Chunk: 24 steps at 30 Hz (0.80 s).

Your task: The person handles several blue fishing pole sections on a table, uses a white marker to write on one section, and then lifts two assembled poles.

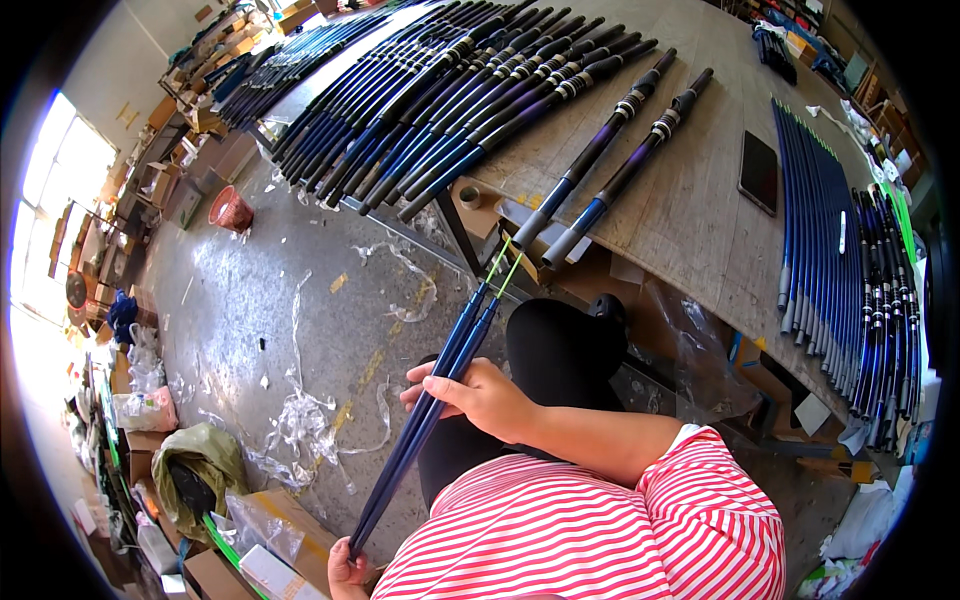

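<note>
Two dark blue fishing rod sections with thin yellow-green tips run diagonally across my lap. My right hand is closed around them near the middle, thumb on top. At their lower ends my left hand grips both; part of it is cut off by the picture's edge. The green tips are close to the grey ends of two thick rod handle sections, which lie side by side and poke past the table's near edge. Whether the tips touch those ends or enter them, I cannot tell.
On the wooden table lie many thick rod sections in a row, a black phone, and rows of blue rod sections at right. A red bucket and plastic scraps are on the floor; boxes stand at lower left.
</note>
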Motion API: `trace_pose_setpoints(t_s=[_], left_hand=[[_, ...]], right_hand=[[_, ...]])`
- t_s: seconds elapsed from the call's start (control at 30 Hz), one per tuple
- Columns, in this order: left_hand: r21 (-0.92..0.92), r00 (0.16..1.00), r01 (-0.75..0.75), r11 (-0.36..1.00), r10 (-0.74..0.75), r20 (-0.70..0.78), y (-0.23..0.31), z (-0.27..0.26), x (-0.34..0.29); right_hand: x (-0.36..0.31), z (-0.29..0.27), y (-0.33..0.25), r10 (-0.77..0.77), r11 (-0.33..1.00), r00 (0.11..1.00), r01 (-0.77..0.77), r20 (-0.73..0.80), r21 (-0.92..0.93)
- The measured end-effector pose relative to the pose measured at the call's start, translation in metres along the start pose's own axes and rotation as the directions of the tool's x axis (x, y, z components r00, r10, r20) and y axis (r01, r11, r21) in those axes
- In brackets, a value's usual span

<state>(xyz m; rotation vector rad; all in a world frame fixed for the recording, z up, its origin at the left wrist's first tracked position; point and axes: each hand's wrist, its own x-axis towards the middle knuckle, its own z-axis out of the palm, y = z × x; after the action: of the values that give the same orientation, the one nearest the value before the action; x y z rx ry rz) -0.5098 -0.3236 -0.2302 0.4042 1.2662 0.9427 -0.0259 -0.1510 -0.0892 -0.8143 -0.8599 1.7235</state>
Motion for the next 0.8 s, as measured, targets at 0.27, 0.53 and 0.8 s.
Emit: trace_pose_setpoints(t_s=[0.27, 0.53, 0.8], left_hand=[[0.227, 0.993, -0.034, 0.973, 0.060, -0.106, 0.011, -0.119, -0.020], [0.932, 0.875, -0.267, 0.246, 0.467, 0.127, 0.059, -0.095, -0.013], [0.842, 0.684, -0.318, -0.436, 0.510, 0.522, 0.074, -0.075, -0.012]], right_hand=[[0.003, -0.007, 0.001, -0.016, 0.985, 0.995, 0.033, -0.100, 0.167], [0.005, -0.019, -0.015, -0.070, 0.966, 0.965, 0.129, -0.253, 0.225], [0.011, -0.026, -0.015, -0.135, 0.957, 0.916, 0.219, -0.378, 0.189]])
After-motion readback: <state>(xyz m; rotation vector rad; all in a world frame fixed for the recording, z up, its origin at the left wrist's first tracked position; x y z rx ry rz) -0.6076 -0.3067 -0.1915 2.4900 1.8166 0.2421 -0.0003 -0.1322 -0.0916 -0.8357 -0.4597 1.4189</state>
